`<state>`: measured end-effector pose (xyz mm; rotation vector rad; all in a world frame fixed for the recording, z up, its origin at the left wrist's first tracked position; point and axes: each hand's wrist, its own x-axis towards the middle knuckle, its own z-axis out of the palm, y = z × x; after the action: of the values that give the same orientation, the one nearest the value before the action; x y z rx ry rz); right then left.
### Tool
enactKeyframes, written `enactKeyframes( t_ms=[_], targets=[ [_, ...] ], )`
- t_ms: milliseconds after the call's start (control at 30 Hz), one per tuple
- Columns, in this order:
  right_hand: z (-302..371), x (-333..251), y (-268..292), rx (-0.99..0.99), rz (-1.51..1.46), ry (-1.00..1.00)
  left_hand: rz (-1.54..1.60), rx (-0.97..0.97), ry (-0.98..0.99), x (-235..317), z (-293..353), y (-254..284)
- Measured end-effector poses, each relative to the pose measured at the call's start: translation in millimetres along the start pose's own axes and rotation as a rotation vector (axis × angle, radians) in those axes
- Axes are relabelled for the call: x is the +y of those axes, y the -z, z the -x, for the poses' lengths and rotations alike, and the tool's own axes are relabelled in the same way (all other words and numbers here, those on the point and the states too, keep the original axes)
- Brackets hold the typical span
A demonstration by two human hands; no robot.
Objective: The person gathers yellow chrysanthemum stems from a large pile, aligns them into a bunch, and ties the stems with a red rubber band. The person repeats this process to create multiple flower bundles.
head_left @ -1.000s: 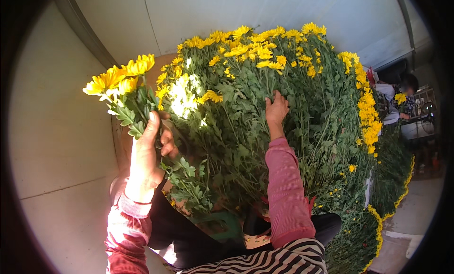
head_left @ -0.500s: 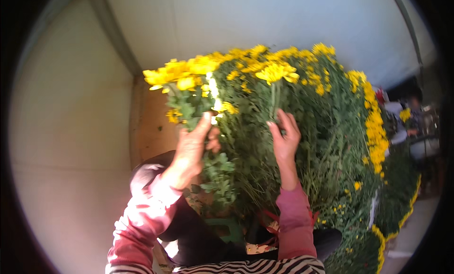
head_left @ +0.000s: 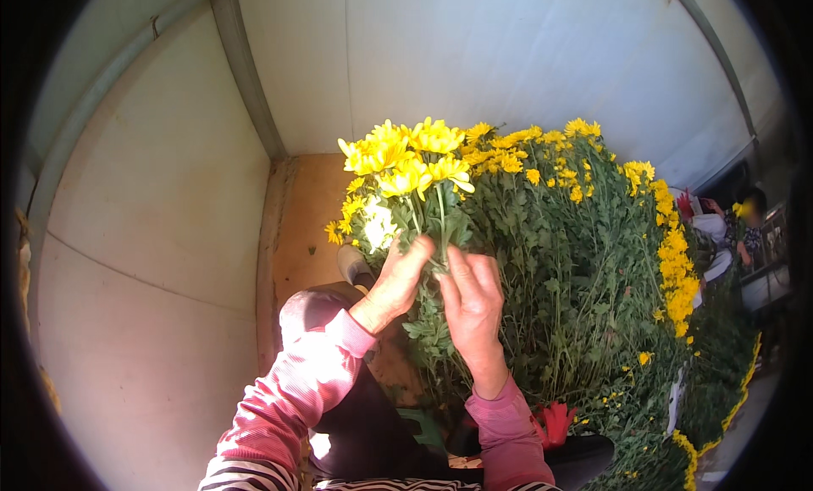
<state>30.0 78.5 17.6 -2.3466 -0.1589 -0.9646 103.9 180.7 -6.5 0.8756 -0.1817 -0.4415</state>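
Observation:
A bunch of yellow chrysanthemums (head_left: 405, 156) stands upright in front of me, its stems gripped by my left hand (head_left: 398, 279). Close beside it, my right hand (head_left: 472, 296) pinches the stem of a single chrysanthemum (head_left: 450, 171), whose bloom touches the others. The two hands are nearly together, fingers closed on the stems. Leaves hang below my hands. To the right lies a large heap of cut chrysanthemums (head_left: 550, 254), green stems toward me and yellow heads along the far side.
Pale panel walls (head_left: 161, 194) rise at left and behind the heap. A wooden board (head_left: 309, 211) lies at the left under my shoe (head_left: 350, 264). A red glove (head_left: 556, 423) rests by my right forearm. Another person (head_left: 745, 224) sits at far right beyond a row of yellow heads (head_left: 677, 275).
My right hand has brought its single chrysanthemum leftward to the bunch. My left hand now holds the bunch closer to the middle of the view, which has shifted too.

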Motion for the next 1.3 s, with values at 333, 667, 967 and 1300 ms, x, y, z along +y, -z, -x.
enactKeyframes(
  t_ms=[333, 667, 967, 1300],
  targets=[
    [-36, -12, 29, 0.096, 0.025, -0.027, -0.038, -0.207, 0.161, 20, 5, 9],
    [-50, 63, 6, -0.123, -0.791, -0.448, -0.345, 0.208, 0.112, 68, 23, 30],
    [205, 197, -93, -0.464, 0.183, -0.632, -0.057, 0.408, 0.061, 81, 40, 128],
    [187, 208, -169, -0.640, 0.393, -0.595, -0.141, 0.508, 0.111, 67, 10, 111]
  ],
)
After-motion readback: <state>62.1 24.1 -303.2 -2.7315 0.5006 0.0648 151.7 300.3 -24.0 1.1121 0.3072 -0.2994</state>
